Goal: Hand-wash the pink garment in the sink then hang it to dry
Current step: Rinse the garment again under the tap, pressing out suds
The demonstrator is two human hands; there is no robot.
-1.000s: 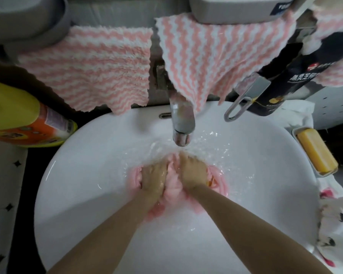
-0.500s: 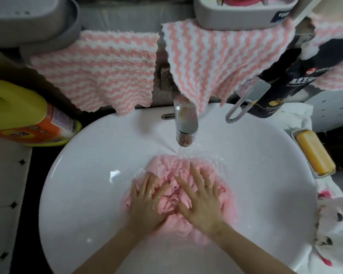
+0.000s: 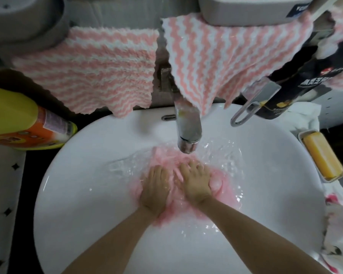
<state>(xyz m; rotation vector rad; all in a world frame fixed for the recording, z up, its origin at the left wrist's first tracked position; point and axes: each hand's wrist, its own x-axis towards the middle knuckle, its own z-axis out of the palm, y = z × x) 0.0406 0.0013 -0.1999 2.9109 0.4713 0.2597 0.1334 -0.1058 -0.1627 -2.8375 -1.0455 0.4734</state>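
Observation:
The pink garment (image 3: pixel 224 191) lies soaked in the water at the middle of the white sink (image 3: pixel 83 175), just below the chrome faucet (image 3: pixel 188 133). Water runs from the faucet onto the cloth's far edge. My left hand (image 3: pixel 155 187) and my right hand (image 3: pixel 196 184) sit side by side on top of the garment, fingers curled down into the wet fabric and gripping it. The cloth under my palms is hidden.
Pink-and-white striped towels (image 3: pixel 222 62) hang above the faucet. A yellow and orange detergent bottle (image 3: pixel 22 123) lies left of the sink. A yellow soap bar (image 3: pixel 322 155) rests in a dish at the right, and a patterned cloth (image 3: pixel 341 230) lies further right.
Half a second ago both hands lay flat with spread fingers on the garment. Now they have slid toward the faucet and curled into the cloth, and more water ripples around it.

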